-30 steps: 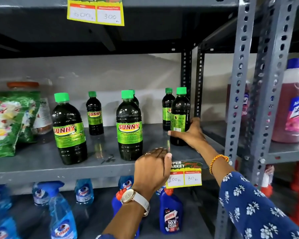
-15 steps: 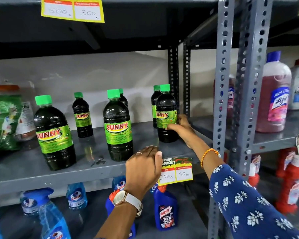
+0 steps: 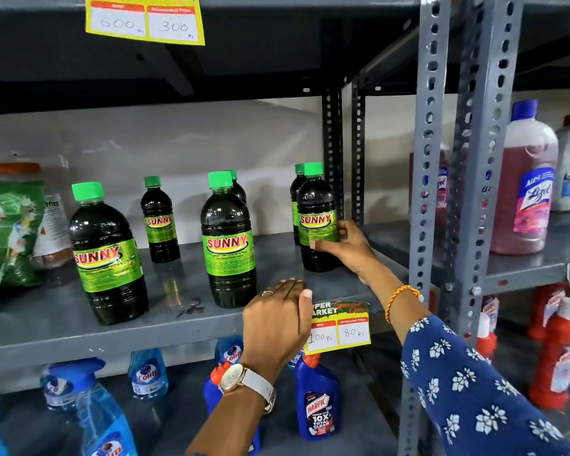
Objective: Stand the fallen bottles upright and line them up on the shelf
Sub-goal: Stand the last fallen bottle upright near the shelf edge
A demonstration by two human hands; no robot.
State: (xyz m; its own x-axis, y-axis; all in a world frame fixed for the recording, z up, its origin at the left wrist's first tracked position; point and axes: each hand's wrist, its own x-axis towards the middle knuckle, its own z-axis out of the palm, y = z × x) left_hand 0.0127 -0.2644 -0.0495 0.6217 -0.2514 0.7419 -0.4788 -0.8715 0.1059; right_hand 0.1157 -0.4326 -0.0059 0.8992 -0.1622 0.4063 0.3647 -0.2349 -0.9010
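Several dark bottles with green caps and green SUNNY labels stand upright on the grey shelf [image 3: 63, 327]. Two large ones are in front: one at the left [image 3: 107, 255] and one in the middle [image 3: 228, 240]. A smaller bottle [image 3: 159, 220] stands behind them. My right hand [image 3: 344, 246] grips the right small bottle [image 3: 316, 205] by its lower label, label facing me. Another bottle [image 3: 296, 192] is half hidden behind it, and one more [image 3: 238, 189] behind the middle bottle. My left hand [image 3: 277, 319] rests on the shelf's front edge, holding nothing.
A yellow price tag [image 3: 341, 329] hangs on the shelf edge beside my left hand. Green packets [image 3: 7, 235] lie at the left. Grey slotted uprights [image 3: 430, 179] stand to the right, with a pink Lizol bottle [image 3: 527, 185] beyond. Blue Colin sprays [image 3: 147, 373] and a Harpic bottle [image 3: 317, 403] stand below.
My right hand has turned the right small bottle, so its SUNNY label now faces forward. My left hand has stayed on the shelf edge.
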